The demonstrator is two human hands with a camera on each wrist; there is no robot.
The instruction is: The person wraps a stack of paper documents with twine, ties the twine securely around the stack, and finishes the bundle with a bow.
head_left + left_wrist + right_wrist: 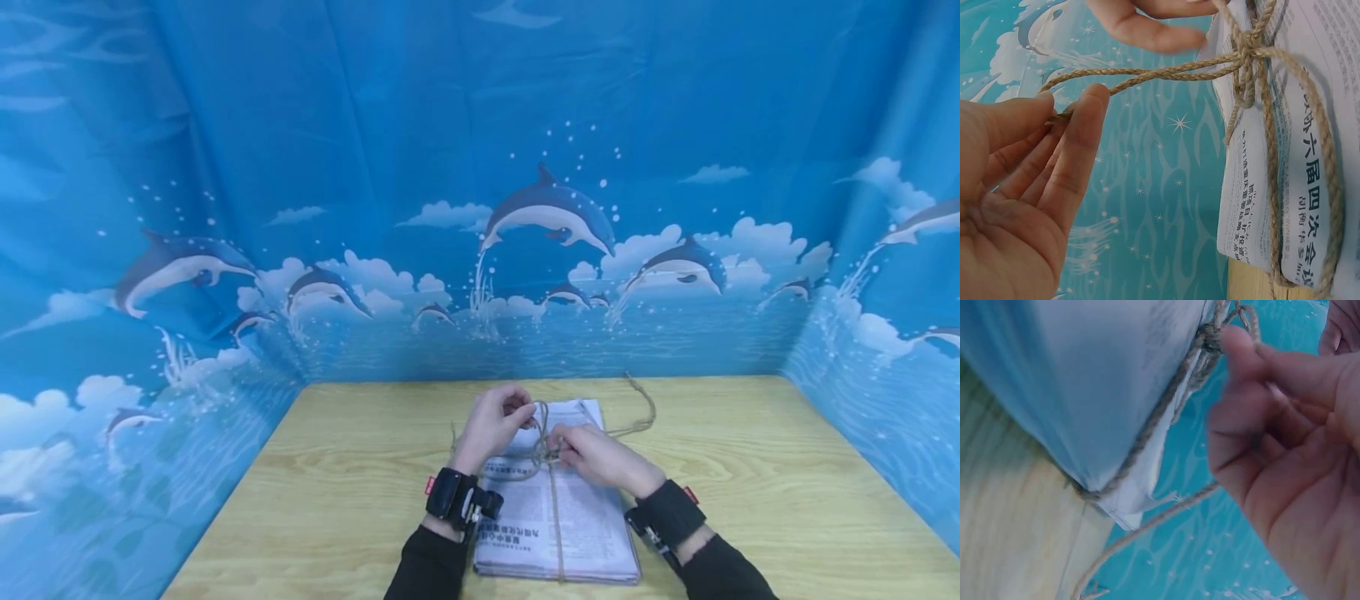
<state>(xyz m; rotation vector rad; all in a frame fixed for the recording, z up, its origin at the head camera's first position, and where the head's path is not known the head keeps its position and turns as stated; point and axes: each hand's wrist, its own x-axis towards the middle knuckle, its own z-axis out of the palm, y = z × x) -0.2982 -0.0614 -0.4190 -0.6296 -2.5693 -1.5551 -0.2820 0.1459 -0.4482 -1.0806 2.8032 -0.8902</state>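
A stack of folded newspapers (517, 529) lies on the table, bound lengthwise and crosswise with brown twine (556, 521). The strands meet in a knot (1247, 50) on the top of the stack. My left hand (491, 423) pinches a loop of the twine between thumb and fingers, drawn out from the knot, as the left wrist view shows. Close beside the knot, my right hand (600, 454) has its thumb and curled fingers on the twine; a free strand runs out below that hand in the right wrist view. The exact hold there is partly hidden by the fingers.
A loose twine end (647, 417) curls over the table right of the stack. The wood-grain table (345, 500) runs back to a blue curtain (420, 125) printed with dolphins, which also hangs at both sides. Each wrist wears a black camera strap (448, 493).
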